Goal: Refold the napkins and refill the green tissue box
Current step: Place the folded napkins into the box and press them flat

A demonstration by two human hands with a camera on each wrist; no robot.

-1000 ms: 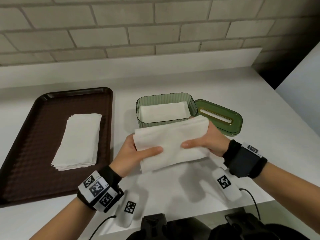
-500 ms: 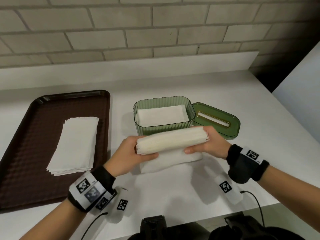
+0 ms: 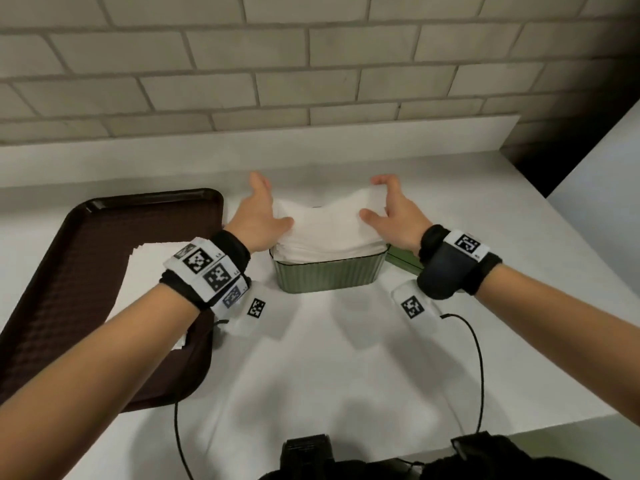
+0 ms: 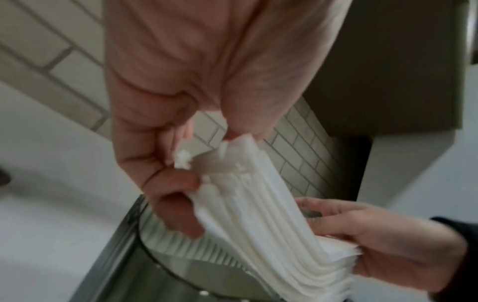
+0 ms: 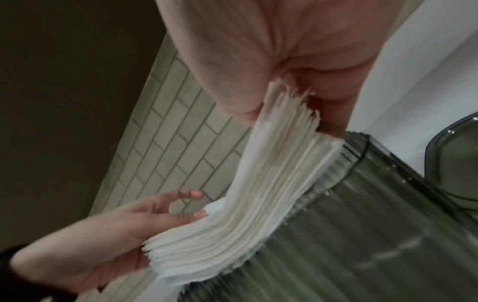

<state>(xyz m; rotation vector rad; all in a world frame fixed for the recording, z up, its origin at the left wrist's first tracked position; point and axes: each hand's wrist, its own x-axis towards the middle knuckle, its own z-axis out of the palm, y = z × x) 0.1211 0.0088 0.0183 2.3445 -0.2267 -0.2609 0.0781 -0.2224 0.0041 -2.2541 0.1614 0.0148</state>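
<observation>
One thick stack of folded white napkins (image 3: 329,233) sits in the open top of the one green tissue box (image 3: 330,277), its middle sagging into the box while both ends stand above the rim. The box is on the white counter (image 3: 346,358), near the middle, just right of the tray.

The left hand (image 3: 258,220) grips the stack's left end: the thumb lies on top and the fingers (image 4: 178,212) curl under the sheets, as the left wrist view shows. The right hand (image 3: 394,213) grips the right end the same way, thumb on top and fingers bent over the far corner; the right wrist view shows the sheet edges pinched between thumb and fingers. The wrist views are blurred, so single sheets cannot be counted.

Just right of the box, mostly hidden behind the right wrist, lies one green lid (image 3: 403,263), flat on the counter.

To the left is one dark brown tray (image 3: 86,254) carrying a second stack of white napkins (image 3: 145,271), partly covered by the left wrist.

Each wrist wears one black band with black-and-white markers. A brick wall (image 3: 277,64) runs along the far side.
</observation>
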